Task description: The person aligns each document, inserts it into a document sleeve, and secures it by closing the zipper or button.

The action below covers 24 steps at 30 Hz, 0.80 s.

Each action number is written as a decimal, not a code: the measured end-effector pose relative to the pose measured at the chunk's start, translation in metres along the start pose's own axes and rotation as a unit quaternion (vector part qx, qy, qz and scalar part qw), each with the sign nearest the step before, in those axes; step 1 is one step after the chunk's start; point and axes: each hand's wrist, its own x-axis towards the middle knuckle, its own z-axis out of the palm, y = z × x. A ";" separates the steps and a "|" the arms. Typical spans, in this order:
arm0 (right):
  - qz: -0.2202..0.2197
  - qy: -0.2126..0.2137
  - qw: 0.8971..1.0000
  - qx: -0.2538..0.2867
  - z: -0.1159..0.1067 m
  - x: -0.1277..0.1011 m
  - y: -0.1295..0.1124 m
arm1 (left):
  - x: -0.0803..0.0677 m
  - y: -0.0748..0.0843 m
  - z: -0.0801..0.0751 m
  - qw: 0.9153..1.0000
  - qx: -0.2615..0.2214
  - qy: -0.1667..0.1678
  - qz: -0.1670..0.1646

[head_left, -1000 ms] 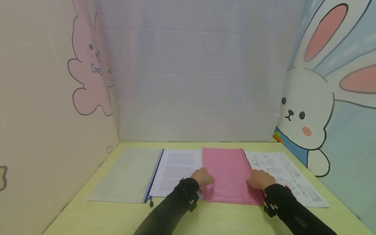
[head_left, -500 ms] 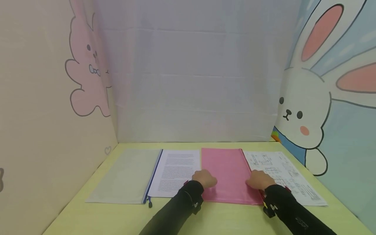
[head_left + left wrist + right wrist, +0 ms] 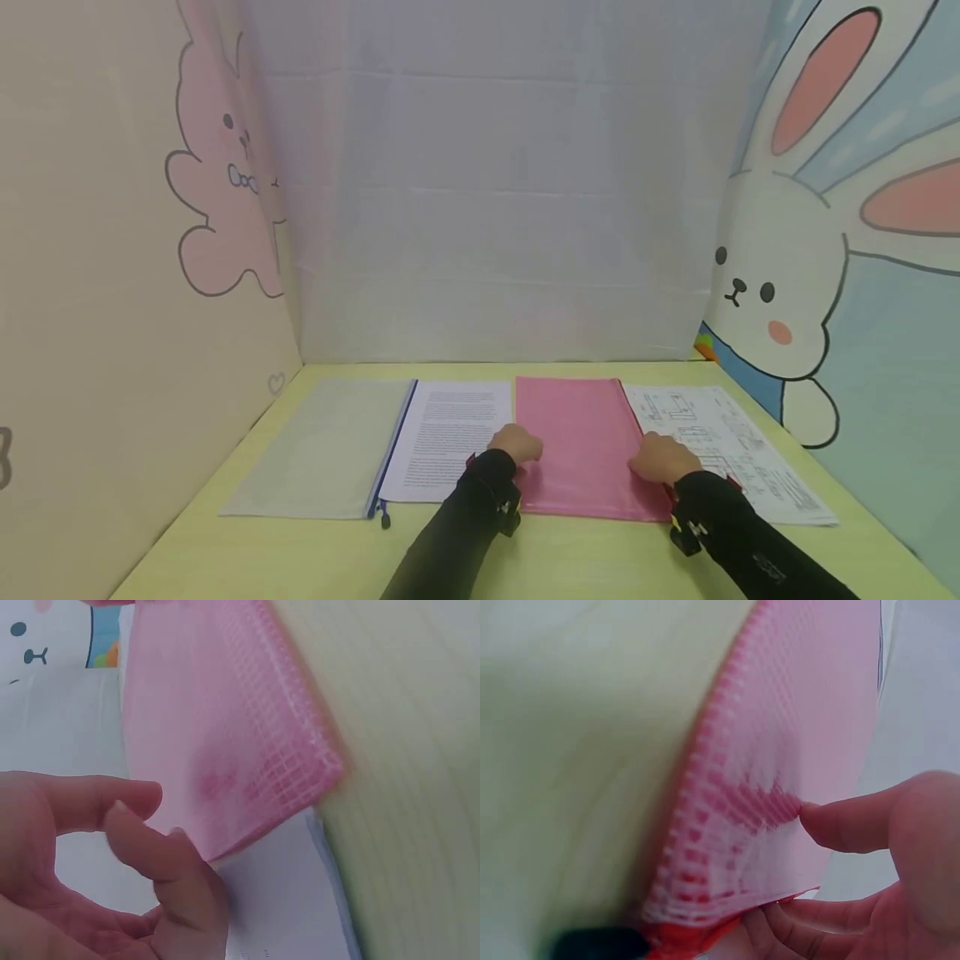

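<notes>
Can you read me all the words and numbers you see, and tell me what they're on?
Nothing here is clear enough to read.
Printed page: rows of text, too small to read.
Page with drawings: tiny marks, too small to read.
Right sleeve: a pale mark, too blurred to read.
Pink folder: no writing that I can see.

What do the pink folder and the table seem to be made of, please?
The pink folder looks like soft, shiny plastic: pale highlights and a mesh grid show close up in the wrist views. The table has a smooth, pale yellow, mostly matte top with faint grain streaks; it may be wood or imitation-wood laminate.
</notes>
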 end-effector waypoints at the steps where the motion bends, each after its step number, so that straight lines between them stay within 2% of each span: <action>1: 0.001 0.001 1.000 0.002 0.000 0.000 0.000 | 0.001 -0.001 0.001 1.000 -0.004 0.007 -0.008; 3: 0.004 0.003 1.000 0.006 0.000 -0.002 -0.002 | 0.001 -0.001 0.003 1.000 0.002 0.019 -0.022; 4: 0.005 0.003 1.000 0.008 0.000 -0.002 -0.002 | 0.001 -0.001 0.005 0.999 0.020 0.027 -0.018; 7: 0.005 -0.001 1.000 0.008 0.000 -0.003 -0.003 | 0.000 0.002 0.011 0.995 0.082 0.057 0.001; 10: 0.003 -0.002 1.000 0.006 -0.001 -0.003 -0.003 | 0.000 0.006 0.017 0.987 0.135 0.087 0.027; 12: 0.001 -0.002 1.000 0.004 -0.001 -0.002 -0.003 | 0.000 0.009 0.020 0.985 0.144 0.094 0.032; 15: -0.001 -0.003 1.000 0.004 -0.002 -0.002 -0.003 | 0.000 0.010 0.022 0.984 0.148 0.091 0.033; 18: 0.003 -0.007 1.000 0.006 -0.001 -0.002 -0.004 | 0.000 0.009 0.018 0.987 0.136 0.078 0.028; 24: 0.012 -0.005 1.000 0.000 -0.001 -0.003 -0.006 | -0.003 0.004 0.008 0.996 0.073 0.049 0.003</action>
